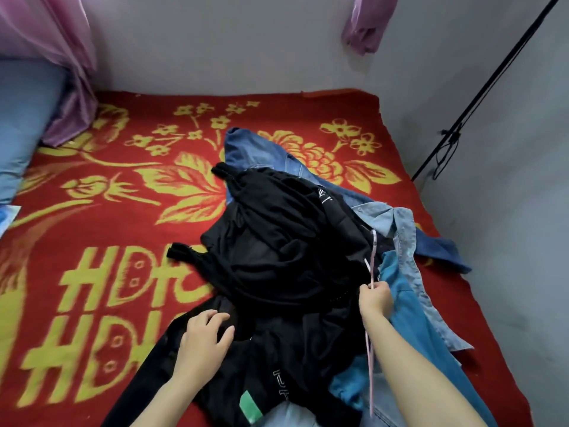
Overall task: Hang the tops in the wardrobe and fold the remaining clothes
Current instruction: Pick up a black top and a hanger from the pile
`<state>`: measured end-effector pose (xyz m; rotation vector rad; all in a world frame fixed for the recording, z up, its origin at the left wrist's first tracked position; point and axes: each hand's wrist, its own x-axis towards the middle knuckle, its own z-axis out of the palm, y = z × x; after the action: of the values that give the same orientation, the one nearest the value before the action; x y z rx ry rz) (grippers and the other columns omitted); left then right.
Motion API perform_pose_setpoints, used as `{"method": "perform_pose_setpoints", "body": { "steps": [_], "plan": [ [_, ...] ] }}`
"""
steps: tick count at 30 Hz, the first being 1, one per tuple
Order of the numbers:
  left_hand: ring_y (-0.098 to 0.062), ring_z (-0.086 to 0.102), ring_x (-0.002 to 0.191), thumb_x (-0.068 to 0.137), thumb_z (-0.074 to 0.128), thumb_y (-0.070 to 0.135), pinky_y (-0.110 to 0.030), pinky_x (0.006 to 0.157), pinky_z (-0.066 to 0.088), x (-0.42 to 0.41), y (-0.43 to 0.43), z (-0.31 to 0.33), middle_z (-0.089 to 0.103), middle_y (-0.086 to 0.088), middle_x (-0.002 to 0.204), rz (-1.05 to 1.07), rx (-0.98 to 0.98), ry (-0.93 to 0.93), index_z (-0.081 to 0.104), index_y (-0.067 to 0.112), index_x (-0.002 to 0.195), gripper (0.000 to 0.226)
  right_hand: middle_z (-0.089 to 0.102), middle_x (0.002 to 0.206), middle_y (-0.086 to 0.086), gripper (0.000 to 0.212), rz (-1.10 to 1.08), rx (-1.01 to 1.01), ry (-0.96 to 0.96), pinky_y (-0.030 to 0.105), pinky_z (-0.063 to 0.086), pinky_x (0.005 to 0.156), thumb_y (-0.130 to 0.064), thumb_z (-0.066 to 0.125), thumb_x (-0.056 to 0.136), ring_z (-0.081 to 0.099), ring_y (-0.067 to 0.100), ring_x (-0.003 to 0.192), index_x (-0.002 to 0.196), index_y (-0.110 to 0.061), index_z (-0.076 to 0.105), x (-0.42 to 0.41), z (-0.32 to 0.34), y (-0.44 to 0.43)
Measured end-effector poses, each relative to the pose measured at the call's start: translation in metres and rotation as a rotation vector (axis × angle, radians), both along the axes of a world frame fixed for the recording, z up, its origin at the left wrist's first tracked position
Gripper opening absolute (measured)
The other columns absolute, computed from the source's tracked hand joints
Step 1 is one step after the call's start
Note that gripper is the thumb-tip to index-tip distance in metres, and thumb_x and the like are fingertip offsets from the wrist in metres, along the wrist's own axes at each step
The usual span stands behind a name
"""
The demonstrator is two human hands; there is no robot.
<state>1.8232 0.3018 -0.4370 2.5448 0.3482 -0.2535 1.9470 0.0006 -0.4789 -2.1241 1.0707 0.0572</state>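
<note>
While the right hand pinches a thin pink hanger between thumb and fingers at the right edge of the pile, the left hand lies on black fabric at the pile's near left side, fingers spread and loosely bent, holding nothing that I can make out. The hanger runs up past the right hand into the clothes and down along the right forearm; its hook is not visible. The clothes are heaped on a red blanket with yellow flowers and letters, toward its right half. Black garments sit on top and in the middle, one with a green patch near the bottom edge of view. Denim jeans stick out from under the black heap at the far side. A light blue shirt lies along the right side, touching the black garments, with a brighter blue top just beside the right forearm. A blue pillow and a pink curtain are at far left, and a black pole leans by the grey wall at right.
</note>
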Motion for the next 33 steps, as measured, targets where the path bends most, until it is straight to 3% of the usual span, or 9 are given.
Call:
{"method": "perform_pose_setpoints", "body": {
  "steps": [5,7,11,15,18,20,23,29,33],
  "plan": [
    [-0.016,0.031,0.131,0.094,0.053,0.031,-0.031,0.105,0.028,0.005,-0.006,-0.016,0.046,-0.001,0.135,0.045,-0.008,0.04,0.055,0.019,0.127,0.035,0.061,0.073,0.01,0.008,0.065,0.216,0.112,0.027,0.04,0.052,-0.014,0.05,0.09,0.058,0.024,0.058,0.092,-0.007,0.054,0.022,-0.044,0.0],
    [-0.016,0.031,0.131,0.093,0.054,0.029,-0.03,0.105,0.029,0.01,-0.012,-0.024,0.047,-0.001,0.134,0.065,-0.025,0.053,0.057,0.019,0.125,0.034,0.056,0.074,0.01,0.012,0.06,0.291,0.171,0.025,0.04,0.044,-0.019,0.048,0.093,0.052,0.018,0.052,0.09,-0.007,0.05,0.03,-0.064,-0.003],
    [-0.015,0.035,0.127,0.09,0.059,0.026,-0.033,0.103,0.032,0.017,-0.021,-0.034,0.049,0.001,0.13,0.091,-0.041,0.054,0.06,0.019,0.12,0.031,0.054,0.093,0.012,0.034,0.016,0.434,0.242,0.037,0.048,0.079,-0.032,0.059,0.09,0.056,0.028,0.087,0.101,0.0,0.057,0.044,-0.104,0.003],
    [-0.014,0.035,0.126,0.089,0.061,0.025,-0.035,0.103,0.033,0.023,-0.019,-0.044,0.05,0.003,0.127,0.108,-0.039,0.067,0.061,0.021,0.118,0.029,0.056,0.111,0.021,0.044,-0.023,0.413,0.304,0.043,0.051,0.083,-0.028,0.069,0.084,0.056,0.034,0.099,0.114,0.002,0.056,0.062,-0.127,0.02],
    [-0.014,0.038,0.124,0.088,0.062,0.023,-0.034,0.102,0.033,0.024,-0.013,-0.047,0.052,0.003,0.125,0.124,-0.035,0.079,0.063,0.02,0.116,0.028,0.058,0.083,0.013,0.025,-0.149,0.492,0.311,0.035,0.053,0.056,-0.009,0.067,0.084,0.053,0.021,0.062,0.105,0.003,0.06,0.064,-0.134,0.02],
    [-0.015,0.039,0.123,0.089,0.062,0.022,-0.033,0.101,0.033,0.027,-0.009,-0.047,0.053,0.002,0.125,0.133,-0.031,0.073,0.063,0.019,0.115,0.027,0.049,0.062,0.005,0.007,-0.196,0.511,0.275,0.027,0.037,0.043,-0.003,0.064,0.083,0.042,0.015,0.047,0.09,0.0,0.062,0.065,-0.135,0.016],
    [-0.014,0.04,0.12,0.089,0.061,0.022,-0.031,0.099,0.033,0.037,-0.011,-0.04,0.054,0.003,0.123,0.127,-0.038,0.044,0.064,0.018,0.114,0.025,0.045,0.061,0.002,0.018,-0.183,0.513,0.177,0.025,0.028,0.044,-0.008,0.063,0.082,0.034,0.015,0.048,0.068,-0.014,0.052,0.067,-0.116,0.009],
    [-0.013,0.04,0.121,0.092,0.058,0.024,-0.026,0.1,0.031,0.069,-0.024,-0.015,0.052,0.004,0.124,0.031,-0.092,-0.045,0.063,0.017,0.116,0.026,0.038,0.053,0.0,0.036,-0.076,0.525,-0.079,0.022,0.028,0.044,0.0,0.058,0.077,0.032,0.011,0.044,0.052,-0.018,0.04,0.059,-0.014,-0.031],
    [-0.015,0.04,0.121,0.093,0.056,0.025,-0.024,0.101,0.03,0.105,-0.05,0.022,0.053,0.0,0.125,-0.094,-0.121,-0.144,0.061,0.013,0.12,0.029,0.049,0.052,-0.001,0.039,0.153,0.565,-0.344,0.023,0.035,0.049,0.015,0.05,0.076,0.043,0.012,0.052,0.051,-0.014,0.056,0.053,0.109,-0.059]
  ]
}}
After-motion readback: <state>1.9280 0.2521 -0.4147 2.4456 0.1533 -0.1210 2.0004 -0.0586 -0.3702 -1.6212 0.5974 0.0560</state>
